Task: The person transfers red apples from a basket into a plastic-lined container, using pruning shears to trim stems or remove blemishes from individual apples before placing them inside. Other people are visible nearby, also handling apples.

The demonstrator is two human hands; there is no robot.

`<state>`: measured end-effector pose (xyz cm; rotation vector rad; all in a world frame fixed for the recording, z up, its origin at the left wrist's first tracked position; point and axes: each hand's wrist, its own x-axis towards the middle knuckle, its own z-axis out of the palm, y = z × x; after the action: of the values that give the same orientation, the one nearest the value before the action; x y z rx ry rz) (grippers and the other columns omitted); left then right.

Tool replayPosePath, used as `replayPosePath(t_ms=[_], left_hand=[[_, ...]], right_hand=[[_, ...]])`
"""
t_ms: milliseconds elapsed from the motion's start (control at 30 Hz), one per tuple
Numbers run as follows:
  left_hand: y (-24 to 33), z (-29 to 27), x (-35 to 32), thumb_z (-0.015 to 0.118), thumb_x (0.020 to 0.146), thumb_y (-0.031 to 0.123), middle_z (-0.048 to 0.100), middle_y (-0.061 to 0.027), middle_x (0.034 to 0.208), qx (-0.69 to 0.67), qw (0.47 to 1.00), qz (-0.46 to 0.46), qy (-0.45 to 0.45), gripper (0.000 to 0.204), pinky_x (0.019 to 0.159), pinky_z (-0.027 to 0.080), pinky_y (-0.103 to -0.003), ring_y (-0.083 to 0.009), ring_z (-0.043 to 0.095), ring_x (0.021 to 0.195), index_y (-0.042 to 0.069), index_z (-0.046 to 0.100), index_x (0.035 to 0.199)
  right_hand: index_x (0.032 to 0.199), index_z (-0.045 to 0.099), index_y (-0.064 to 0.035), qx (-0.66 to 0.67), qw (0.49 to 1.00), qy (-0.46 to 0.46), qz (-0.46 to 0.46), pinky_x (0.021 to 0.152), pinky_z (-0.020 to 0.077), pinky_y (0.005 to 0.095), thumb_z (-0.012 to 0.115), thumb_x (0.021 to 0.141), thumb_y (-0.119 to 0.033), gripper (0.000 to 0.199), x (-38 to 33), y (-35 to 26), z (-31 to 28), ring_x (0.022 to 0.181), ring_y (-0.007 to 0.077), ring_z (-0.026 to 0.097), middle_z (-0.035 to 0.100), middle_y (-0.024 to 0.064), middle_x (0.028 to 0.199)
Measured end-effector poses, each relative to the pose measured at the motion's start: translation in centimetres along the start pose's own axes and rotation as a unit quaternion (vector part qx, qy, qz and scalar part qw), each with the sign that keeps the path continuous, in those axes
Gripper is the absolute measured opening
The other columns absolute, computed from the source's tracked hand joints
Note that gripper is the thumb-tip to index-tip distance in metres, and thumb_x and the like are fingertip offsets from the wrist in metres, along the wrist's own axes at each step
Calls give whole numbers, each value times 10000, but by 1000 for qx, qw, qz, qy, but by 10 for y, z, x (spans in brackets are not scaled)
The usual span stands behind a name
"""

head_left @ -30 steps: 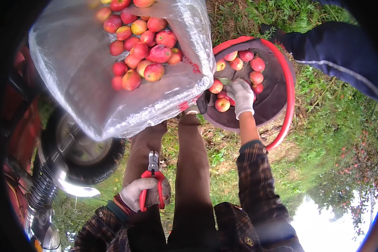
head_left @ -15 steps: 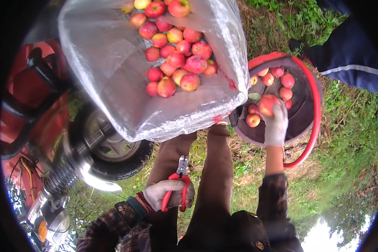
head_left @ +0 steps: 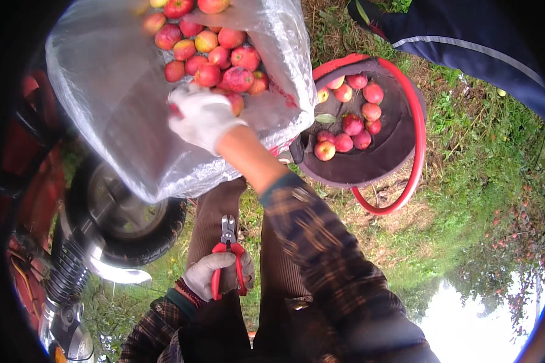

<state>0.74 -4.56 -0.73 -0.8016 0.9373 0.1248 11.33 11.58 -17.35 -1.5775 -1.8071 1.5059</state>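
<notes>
Reaching across into the clear plastic bag [head_left: 109, 78], my right hand [head_left: 203, 118] wears a pale work glove. Its fingers are curled around an apple [head_left: 175, 109], mostly hidden, with only a bit of red showing. Just beyond it lie several red and yellow apples [head_left: 208, 74] in the bag. Low in front of my legs, my gloved left hand [head_left: 209, 275] is closed round small red-handled hand pruners [head_left: 228, 242], their short metal jaws pointing away from me. To the right stands a dark basket [head_left: 387, 151] with a red handle; several apples [head_left: 352, 124] and a leaf [head_left: 326, 118] lie in it.
At the left are a red vehicle's wheel [head_left: 127, 206], its shock absorber and metal fender. Another person's dark blue trouser leg [head_left: 466, 48] with a pale stripe is at the upper right. Grass [head_left: 454, 199] surrounds the basket, and fallen apples lie farther right.
My right hand has moved left from over the basket, where it held an apple, into the bag. The view has shifted, too. My left hand keeps hold of the pruners.
</notes>
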Motion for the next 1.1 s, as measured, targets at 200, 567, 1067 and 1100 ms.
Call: replayPosePath(t_ms=[200, 567, 1067, 1100], left_hand=[[-2, -14, -7, 626, 787, 216, 593, -146, 990, -22, 1000, -12, -10, 376, 844, 461, -450, -321, 580, 908, 10, 531, 1087], [21, 5, -14, 631, 756, 259, 517, -107, 906, 31, 999, -13, 29, 347, 807, 412, -361, -237, 514, 875, 3, 507, 954], [7, 15, -13, 562, 862, 217, 538, -85, 917, 11, 999, -18, 32, 269, 854, 422, -360, -206, 527, 908, 11, 497, 1023], [5, 8, -6, 563, 866, 223, 533, -77, 913, 9, 999, -25, -19, 247, 857, 424, -361, -204, 528, 898, 25, 499, 998]], right_hand=[[1019, 587, -43, 470, 745, 405, 244, 752, 503, 309, 603, 835, -79, 188, -138, 87, -93, 854, 174, 601, 629, 46, 960], [1320, 415, 14, -79, 854, -66, 510, 992, 386, 342, 679, 726, -303, 723, -158, 281, -20, 1192, 326, 491, 513, 242, 1261], [1282, 392, -25, 712, 650, 108, 243, 697, 553, 372, 670, 782, -357, 661, -198, 143, -106, 932, 285, 598, 524, 165, 1156], [1285, 383, -19, 711, 657, 112, 224, 692, 555, 391, 663, 778, -388, 687, -198, 114, -117, 952, 303, 589, 520, 167, 1160]])
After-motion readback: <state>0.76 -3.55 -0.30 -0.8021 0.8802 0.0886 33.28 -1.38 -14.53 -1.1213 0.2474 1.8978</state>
